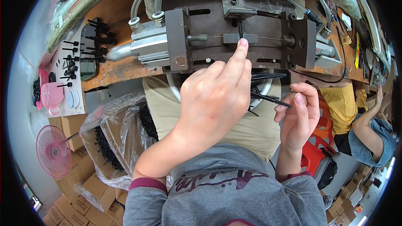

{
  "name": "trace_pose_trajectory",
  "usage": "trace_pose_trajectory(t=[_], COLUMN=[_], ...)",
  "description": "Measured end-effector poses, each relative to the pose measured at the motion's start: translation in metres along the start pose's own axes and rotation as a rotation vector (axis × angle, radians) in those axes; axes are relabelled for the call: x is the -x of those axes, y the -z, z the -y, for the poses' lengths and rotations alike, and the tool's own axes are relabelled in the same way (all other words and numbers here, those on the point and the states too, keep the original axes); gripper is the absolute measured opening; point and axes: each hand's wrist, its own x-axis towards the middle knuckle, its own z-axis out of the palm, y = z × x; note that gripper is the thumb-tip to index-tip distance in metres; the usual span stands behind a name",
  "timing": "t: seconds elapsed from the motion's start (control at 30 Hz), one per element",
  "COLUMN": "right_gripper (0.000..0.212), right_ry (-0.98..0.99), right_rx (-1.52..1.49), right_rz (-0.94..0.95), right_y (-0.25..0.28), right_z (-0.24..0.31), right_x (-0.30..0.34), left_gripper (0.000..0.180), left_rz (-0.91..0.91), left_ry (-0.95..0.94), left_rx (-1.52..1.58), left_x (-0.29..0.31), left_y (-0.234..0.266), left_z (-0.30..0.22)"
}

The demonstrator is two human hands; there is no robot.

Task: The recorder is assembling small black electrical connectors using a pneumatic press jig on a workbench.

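My left hand [217, 90] reaches over a metal clamping fixture [209, 52], its index fingertip on a thin black rod [240, 26] that stands across a small grey block [229, 38]. Several more thin black rods [270, 97] with ridged ends stick out to the right from under that hand, whose other fingers are curled round them. How they sit in the palm is hidden. My right hand [300, 115] is raised just right of the rods, fingers half bent and apart. One rod's tip comes up close to its fingers; I cannot tell whether they touch.
Air cylinders [151, 44] with clear hoses flank the fixture on a wooden bench [119, 73]. Black parts and a pink mug [52, 95] are at the left. Below stand a plastic-lined box [121, 142] and a pink fan [53, 150]. Another person [368, 134] sits at the right.
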Motion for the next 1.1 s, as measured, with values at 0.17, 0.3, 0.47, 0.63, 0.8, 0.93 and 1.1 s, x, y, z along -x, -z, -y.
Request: trace_pose_trajectory(t=[0.17,0.3,0.47,0.63,0.8,0.93,1.1], right_gripper=[0.021,0.019,0.033,0.045,0.045,0.040,0.034], right_ry=[0.058,0.235,0.672,0.741,0.636,0.613,0.613], right_rx=[-0.031,0.103,0.568,0.757,0.640,0.690,0.755], right_rz=[0.066,0.067,0.319,0.418,0.419,0.356,0.305], right_y=[0.001,-0.008,-0.028,-0.044,-0.046,-0.034,-0.030], right_z=[0.001,-0.001,0.010,0.009,0.009,0.013,0.009], right_x=[0.004,0.016,0.006,0.001,0.003,-0.002,-0.022], left_gripper=[0.022,0.021,0.043,0.040,0.041,0.038,0.028], left_rz=[0.034,0.128,0.207,0.211,0.214,0.153,0.233], left_ry=[0.129,0.494,0.886,0.864,0.840,0.866,0.907], left_rx=[0.190,1.043,1.665,1.814,1.808,1.665,1.497], left_x=[-0.001,0.009,0.013,0.025,0.030,0.032,0.043], left_y=[0.008,0.016,0.024,0.017,0.012,0.018,0.028], left_z=[-0.001,0.002,-0.008,-0.007,-0.011,-0.011,-0.001])
